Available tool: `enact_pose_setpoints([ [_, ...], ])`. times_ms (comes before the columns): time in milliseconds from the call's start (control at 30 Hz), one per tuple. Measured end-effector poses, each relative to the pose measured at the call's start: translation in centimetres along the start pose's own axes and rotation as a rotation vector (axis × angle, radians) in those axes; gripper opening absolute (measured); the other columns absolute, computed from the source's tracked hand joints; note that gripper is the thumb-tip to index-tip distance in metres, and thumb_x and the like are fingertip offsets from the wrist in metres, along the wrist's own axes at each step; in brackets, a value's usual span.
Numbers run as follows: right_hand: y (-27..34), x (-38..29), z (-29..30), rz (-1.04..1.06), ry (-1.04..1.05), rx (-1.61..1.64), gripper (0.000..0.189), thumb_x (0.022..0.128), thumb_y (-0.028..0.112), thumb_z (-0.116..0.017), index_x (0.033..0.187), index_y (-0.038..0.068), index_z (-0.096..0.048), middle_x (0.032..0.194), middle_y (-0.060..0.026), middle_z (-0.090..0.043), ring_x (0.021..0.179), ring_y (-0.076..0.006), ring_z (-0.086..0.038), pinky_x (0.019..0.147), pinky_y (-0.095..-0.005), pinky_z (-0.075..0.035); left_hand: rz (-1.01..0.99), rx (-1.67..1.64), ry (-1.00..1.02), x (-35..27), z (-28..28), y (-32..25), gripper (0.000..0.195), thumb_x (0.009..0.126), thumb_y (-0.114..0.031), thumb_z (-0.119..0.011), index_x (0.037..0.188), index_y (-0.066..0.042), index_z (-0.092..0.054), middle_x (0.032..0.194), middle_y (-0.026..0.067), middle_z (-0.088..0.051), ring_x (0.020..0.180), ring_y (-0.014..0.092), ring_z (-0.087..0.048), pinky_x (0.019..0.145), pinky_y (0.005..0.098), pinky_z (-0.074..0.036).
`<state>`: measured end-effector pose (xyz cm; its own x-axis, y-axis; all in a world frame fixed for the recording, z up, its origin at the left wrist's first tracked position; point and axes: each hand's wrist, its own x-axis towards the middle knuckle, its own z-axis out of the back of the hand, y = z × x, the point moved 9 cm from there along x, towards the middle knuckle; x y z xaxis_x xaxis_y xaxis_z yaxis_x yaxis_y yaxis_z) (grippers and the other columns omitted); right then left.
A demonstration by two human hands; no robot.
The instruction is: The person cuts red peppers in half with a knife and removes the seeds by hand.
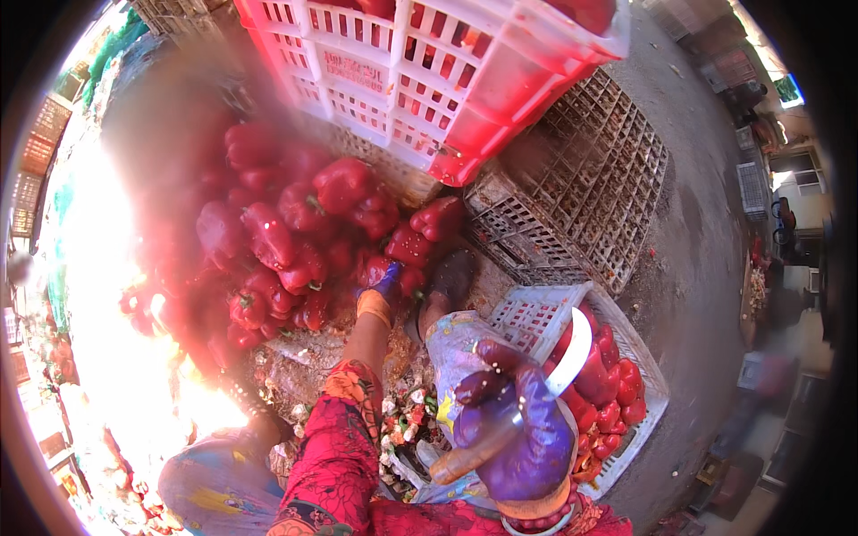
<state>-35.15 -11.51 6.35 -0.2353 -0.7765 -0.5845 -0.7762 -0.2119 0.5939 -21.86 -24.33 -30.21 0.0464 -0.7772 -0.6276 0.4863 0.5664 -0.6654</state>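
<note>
My left hand point(383, 287), in a purple glove with an orange cuff, reaches into a heap of red bell peppers point(268, 234). It touches a pepper at the near edge of the heap; its fingers are partly hidden, so I cannot tell whether they grip. My right hand point(529, 435), in a wet purple glove, holds a curved knife point(573, 352) by its brown handle, the blade pointing up and away. Beside that hand stands a white plastic crate point(650, 410) with red peppers point(603, 388) in it, some of them cut.
A red and white crate point(362, 74) of peppers stands beyond the heap. Right of it lies a dirty, grid-patterned plastic crate point(583, 181). Pepper cores and scraps point(405, 419) litter the ground between my legs. Glare washes out the left side. Concrete floor point(697, 268) extends on the right.
</note>
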Motion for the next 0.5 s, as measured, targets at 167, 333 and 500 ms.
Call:
enact_pose_setpoints([
  [167, 0.0, 0.0, 0.8, -0.034, -0.064, -0.070, 0.042, 0.101, 0.035, -0.049, 0.128, 0.003, -0.056, 0.101, -0.0104, -0.067, 0.071, -0.0145, -0.062, 0.062, -0.0289, -0.051, 0.179, -0.875, 0.236, 1.0, -3.6, 3.0, 0.060, 0.090, -0.045, -0.065, 0.136, -0.008, -0.054, 0.127, 0.0183, -0.062, 0.117, 0.031, -0.060, 0.100, 0.0426, -0.047],
  [333, -0.4, 0.0, 0.5, -0.044, -0.050, -0.089, 0.042, 0.101, 0.034, -0.049, 0.127, 0.002, -0.057, 0.100, -0.0103, -0.068, 0.071, -0.0141, -0.062, 0.062, -0.0282, -0.051, 0.507, -1.161, 0.385, -0.5, -2.8, 9.5, 0.030, 0.094, -0.032, -0.064, 0.118, -0.014, -0.065, 0.107, 0.0086, -0.070, 0.093, 0.024, -0.065, 0.085, 0.0421, -0.052],
  [500, -2.2, -1.0, -1.7, -0.098, 0.049, -0.137, 0.041, 0.101, 0.034, -0.050, 0.127, 0.002, -0.057, 0.100, -0.0101, -0.068, 0.070, -0.0138, -0.062, 0.061, -0.0275, -0.051, -0.158, -0.445, 0.124, -1.2, 5.3, 17.8, 0.025, 0.096, -0.023, -0.060, 0.119, -0.015, -0.063, 0.093, 0.0075, -0.069, 0.072, 0.021, -0.064, 0.062, 0.0368, -0.054],
])
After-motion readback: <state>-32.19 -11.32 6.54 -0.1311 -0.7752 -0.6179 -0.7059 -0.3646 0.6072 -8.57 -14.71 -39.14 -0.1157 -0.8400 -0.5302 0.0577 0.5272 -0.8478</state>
